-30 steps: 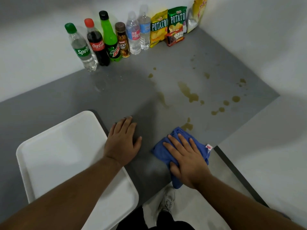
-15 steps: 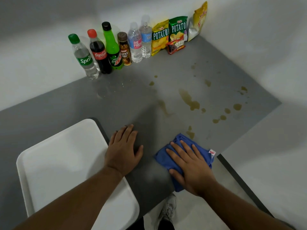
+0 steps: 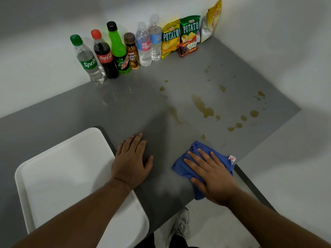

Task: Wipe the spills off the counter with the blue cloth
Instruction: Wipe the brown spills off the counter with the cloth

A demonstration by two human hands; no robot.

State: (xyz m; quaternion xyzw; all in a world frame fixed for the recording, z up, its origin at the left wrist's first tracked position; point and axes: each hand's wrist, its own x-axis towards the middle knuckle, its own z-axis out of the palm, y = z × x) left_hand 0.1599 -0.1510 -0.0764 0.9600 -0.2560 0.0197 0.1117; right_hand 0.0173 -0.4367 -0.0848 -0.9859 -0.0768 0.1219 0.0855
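Smooth and matt across the grey counter [image 3: 71,111], with a dull sheen toward its far edge. Soft, rumpled fabric in the blue cloth [image 3: 180,169] at the near edge, no shine. Hard white plastic for the tray [image 3: 62,172] over the near edge, smooth and faintly satin. Clear glossy plastic in the bottles [image 3: 87,63] along the far edge; crinkled shiny film on the snack bags [image 3: 170,38] toward the far corner. Thin, brownish and wet-looking in the spills [image 3: 202,106].
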